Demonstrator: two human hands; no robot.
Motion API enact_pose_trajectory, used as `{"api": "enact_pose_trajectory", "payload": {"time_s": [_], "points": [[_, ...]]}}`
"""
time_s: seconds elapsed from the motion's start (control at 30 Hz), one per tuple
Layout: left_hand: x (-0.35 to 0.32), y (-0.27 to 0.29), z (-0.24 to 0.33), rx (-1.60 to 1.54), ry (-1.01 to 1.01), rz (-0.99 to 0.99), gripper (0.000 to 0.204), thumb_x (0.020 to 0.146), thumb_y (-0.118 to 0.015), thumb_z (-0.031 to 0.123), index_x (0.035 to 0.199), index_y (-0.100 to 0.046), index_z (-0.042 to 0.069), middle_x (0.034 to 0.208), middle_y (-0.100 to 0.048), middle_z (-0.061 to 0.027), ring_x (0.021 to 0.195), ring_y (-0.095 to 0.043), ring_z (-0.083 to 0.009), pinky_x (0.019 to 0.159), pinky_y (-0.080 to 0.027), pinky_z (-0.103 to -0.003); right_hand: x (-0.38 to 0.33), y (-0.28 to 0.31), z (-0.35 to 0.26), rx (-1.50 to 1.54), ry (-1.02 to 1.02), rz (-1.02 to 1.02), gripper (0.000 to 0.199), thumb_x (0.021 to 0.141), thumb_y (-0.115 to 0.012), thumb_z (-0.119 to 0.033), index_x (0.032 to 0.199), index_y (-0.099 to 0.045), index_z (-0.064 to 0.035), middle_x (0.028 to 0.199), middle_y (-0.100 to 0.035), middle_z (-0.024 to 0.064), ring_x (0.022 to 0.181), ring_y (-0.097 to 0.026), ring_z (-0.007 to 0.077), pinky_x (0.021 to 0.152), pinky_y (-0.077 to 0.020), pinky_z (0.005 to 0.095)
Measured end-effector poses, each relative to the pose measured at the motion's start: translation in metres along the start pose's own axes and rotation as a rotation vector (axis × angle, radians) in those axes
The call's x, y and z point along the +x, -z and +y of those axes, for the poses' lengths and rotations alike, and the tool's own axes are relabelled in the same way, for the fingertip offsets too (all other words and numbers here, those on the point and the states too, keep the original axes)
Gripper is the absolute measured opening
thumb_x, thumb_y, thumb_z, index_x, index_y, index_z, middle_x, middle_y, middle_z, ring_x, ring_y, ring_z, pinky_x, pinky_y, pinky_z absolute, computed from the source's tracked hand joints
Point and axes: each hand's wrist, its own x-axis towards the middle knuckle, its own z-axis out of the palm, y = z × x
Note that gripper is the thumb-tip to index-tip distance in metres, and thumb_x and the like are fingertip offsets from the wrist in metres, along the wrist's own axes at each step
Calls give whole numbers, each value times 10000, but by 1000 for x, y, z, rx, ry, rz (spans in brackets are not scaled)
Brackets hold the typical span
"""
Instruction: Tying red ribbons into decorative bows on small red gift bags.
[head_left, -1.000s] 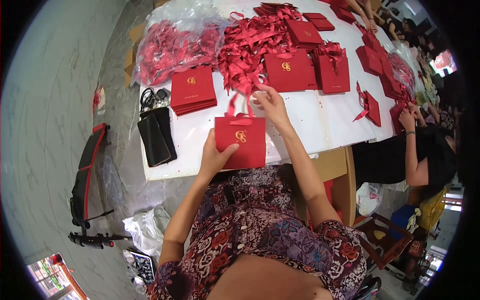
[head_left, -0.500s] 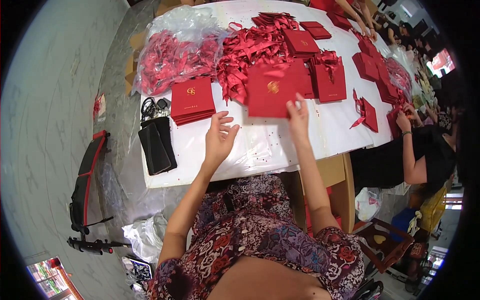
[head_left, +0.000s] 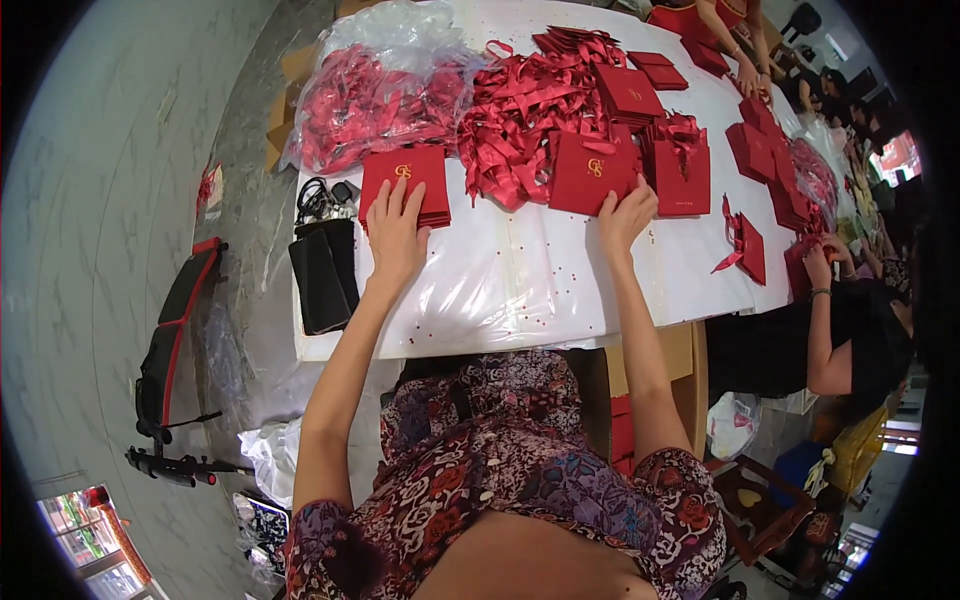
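My left hand (head_left: 397,228) rests on a stack of flat red paper bags (head_left: 432,170) at the left of the table. Its fingers are stretched and spread over the top bag, which bears a gold emblem. At the table's middle my right hand (head_left: 628,218) is at the lower right corner of another flat red paper bag (head_left: 575,170), thumb on its front and fingers bent round the side edge. This bag lies against a heap of red ribbons (head_left: 505,110); whatever lies beneath it is hidden.
A clear plastic bag of red ribbons (head_left: 375,120) fills the back left. Black pouches (head_left: 325,275) and a coiled cable (head_left: 318,200) lie at the left edge. More red bags (head_left: 683,170) stand to the right. Other people work along the table's right side.
My left hand has gone from above the table onto the left stack. My right hand has moved right with the red paper bag and lowered it beside the ribbons. The view has shifted slightly.
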Motion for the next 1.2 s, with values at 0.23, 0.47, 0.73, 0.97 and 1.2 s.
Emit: {"api": "enact_pose_trajectory", "payload": {"time_s": [0.23, 0.47, 0.73, 0.97, 1.2], "points": [[-2, -8, -8, -16, 9, -69, 644, 748, -698, 57, 1365, -557, 174, 1377, -544, -114, 1165, -499, -312, 985, -354, -438, -26, 12, -82, 365, 352, -349, 189, 825, -691, -146, 986, -614, -83, 927, -592, 94, 892, -552, 295, 738, -399, 415], [-24, 13, 23, -96, -49, -33, 474, 722, -657, 23, 1176, -692, 156, 1234, -630, -69, 1050, -534, -266, 894, -391, -398, -47, -23, -91, 190, 399, -445, 265, 771, -743, -198, 961, -592, -93, 879, -582, 91, 855, -554, 291, 717, -392, 413], [-104, 17, 84, -229, -181, -212, 414, 746, -643, 68, 1153, -686, 131, 1166, -629, -95, 1001, -532, -275, 882, -395, -417, -58, 14, -70, 422, 299, -476, 125, 833, -720, -163, 909, -695, -67, 823, -675, 111, 756, -637, 296, 687, -464, 389], [-108, 25, 97, -468, -176, -293, 400, 777, -744, 219, 1155, -680, 103, 1080, -638, -94, 1009, -539, -290, 876, -401, -418, -67, 64, -61, 418, 369, -510, 105, 832, -726, -131, 912, -715, -63, 819, -682, 97, 768, -641, 280, 686, -477, 383], [-51, -24, 86, -1284, 804, -465, 309, 927, -695, 289, 1074, -694, 17, 854, -683, -33, 627, -581, -98, 556, -460, -236, -83, 80, -86, 570, 459, -592, 108, 807, -732, -101, 895, -681, -63, 827, -659, 77, 774, -618, 268, 695, -467, 373]]}}
